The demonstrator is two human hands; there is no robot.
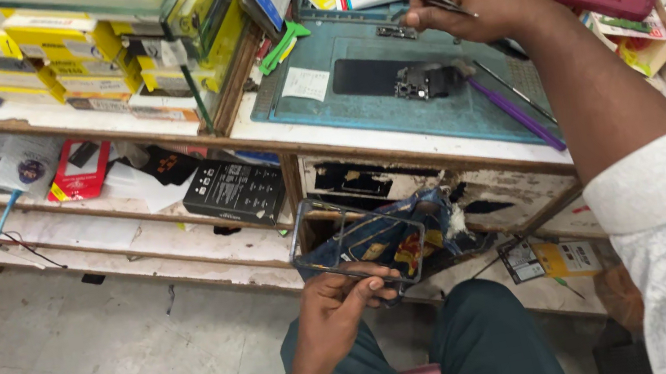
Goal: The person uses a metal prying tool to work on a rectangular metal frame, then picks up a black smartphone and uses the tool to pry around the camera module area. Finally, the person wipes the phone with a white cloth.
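Left hand (pixel 331 306): clamped on a bare phone frame (pixel 358 242), held low over the lap near the body — tilted up, seemingly for a look.
Right hand (pixel 469 3): reached far across the worktop (pixel 398 141), fingers pinched together on thin tweezers (pixel 447 7).
Blue mat (pixel 355 105): carries a dark circuit board (pixel 424 81) beside a purple tool (pixel 516 113) — parts kept within reach.

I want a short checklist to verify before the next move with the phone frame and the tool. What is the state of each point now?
1. Left hand has a firm grip on the dark rectangular phone frame: ok.
2. Right hand holds the thin metal tool: ok.
3. Tool tip clean: cannot tell.
4. Small dark circuit board lies on the teal work mat: ok.
5. Frame supported underneath: not ok, held in air.
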